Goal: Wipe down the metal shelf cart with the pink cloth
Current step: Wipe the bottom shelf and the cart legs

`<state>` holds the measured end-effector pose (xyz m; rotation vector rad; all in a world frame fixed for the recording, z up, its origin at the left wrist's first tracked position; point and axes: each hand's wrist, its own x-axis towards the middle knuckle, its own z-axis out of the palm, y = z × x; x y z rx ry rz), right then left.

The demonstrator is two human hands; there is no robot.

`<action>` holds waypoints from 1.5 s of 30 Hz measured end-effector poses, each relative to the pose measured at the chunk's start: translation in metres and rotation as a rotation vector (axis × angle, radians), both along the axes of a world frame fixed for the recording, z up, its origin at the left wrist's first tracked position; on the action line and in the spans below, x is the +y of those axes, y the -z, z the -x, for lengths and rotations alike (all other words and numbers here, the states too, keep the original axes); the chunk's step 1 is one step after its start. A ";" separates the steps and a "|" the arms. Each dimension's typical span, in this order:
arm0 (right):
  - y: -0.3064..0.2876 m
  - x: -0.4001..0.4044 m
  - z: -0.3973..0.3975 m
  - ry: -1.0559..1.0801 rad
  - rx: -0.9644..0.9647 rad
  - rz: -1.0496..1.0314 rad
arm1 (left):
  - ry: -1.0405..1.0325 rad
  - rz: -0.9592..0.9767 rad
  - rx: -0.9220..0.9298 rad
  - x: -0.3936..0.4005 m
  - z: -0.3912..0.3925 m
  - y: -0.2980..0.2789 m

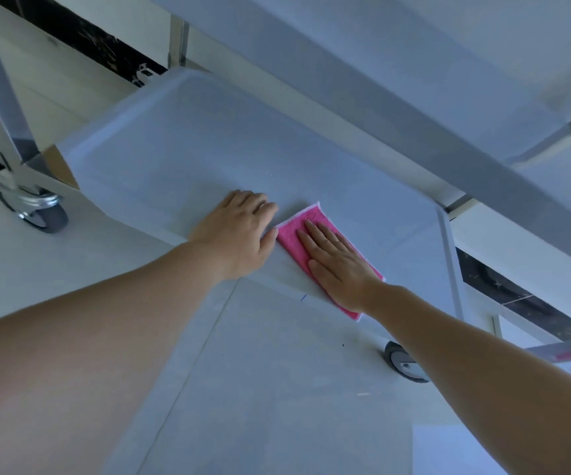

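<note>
The cart (pixel 174 138) stands on a tiled floor (pixel 260 389), its lower shelf (pixel 181 156) under the hands. The left hand (pixel 239 231) lies flat and released on the shelf's near edge; the right hand (pixel 337 265) presses flat, fingers extended, on the cloth (pixel 297 222) beside it, not clenched

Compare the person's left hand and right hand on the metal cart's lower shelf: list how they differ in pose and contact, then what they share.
1. The right hand lies flat on the folded pink cloth; the left hand touches no cloth and rests bare on the grey metal lower shelf.
2. The right hand's fingers are stretched straight; the left hand's curl slightly at the shelf's near edge.

Both are palm down on the same shelf, side by side.
</note>
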<state>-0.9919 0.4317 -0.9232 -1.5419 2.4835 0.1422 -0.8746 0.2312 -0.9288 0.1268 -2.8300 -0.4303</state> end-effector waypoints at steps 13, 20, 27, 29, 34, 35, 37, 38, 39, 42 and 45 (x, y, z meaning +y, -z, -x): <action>0.005 -0.015 0.021 -0.014 0.011 0.061 | -0.114 0.092 -0.010 -0.076 -0.014 0.003; 0.009 -0.045 0.075 0.043 0.049 0.133 | -0.106 0.049 0.046 -0.080 -0.019 0.009; 0.018 -0.073 0.140 0.328 0.100 0.107 | -0.146 -0.005 0.069 -0.083 -0.018 0.012; 0.019 -0.079 0.152 0.376 0.099 0.102 | -0.139 -0.021 0.075 -0.082 -0.018 0.011; 0.019 -0.089 0.171 0.438 0.106 0.082 | -0.167 -0.038 0.085 -0.080 -0.017 0.013; 0.018 -0.091 0.174 0.445 0.108 0.074 | -0.177 -0.043 0.085 -0.080 -0.017 0.012; 0.017 -0.096 0.180 0.439 0.121 0.037 | -0.188 -0.048 0.082 -0.081 -0.017 0.012; 0.016 -0.099 0.182 0.432 0.128 0.013 | -0.190 -0.051 0.080 -0.081 -0.017 0.012; 0.015 -0.102 0.185 0.426 0.136 -0.005 | -0.190 -0.054 0.079 -0.081 -0.017 0.012; 0.015 -0.112 0.191 0.422 0.148 0.010 | -0.191 -0.058 0.091 -0.081 -0.016 0.013; 0.015 -0.117 0.195 0.395 0.192 -0.072 | -0.191 -0.058 0.105 -0.081 -0.016 0.012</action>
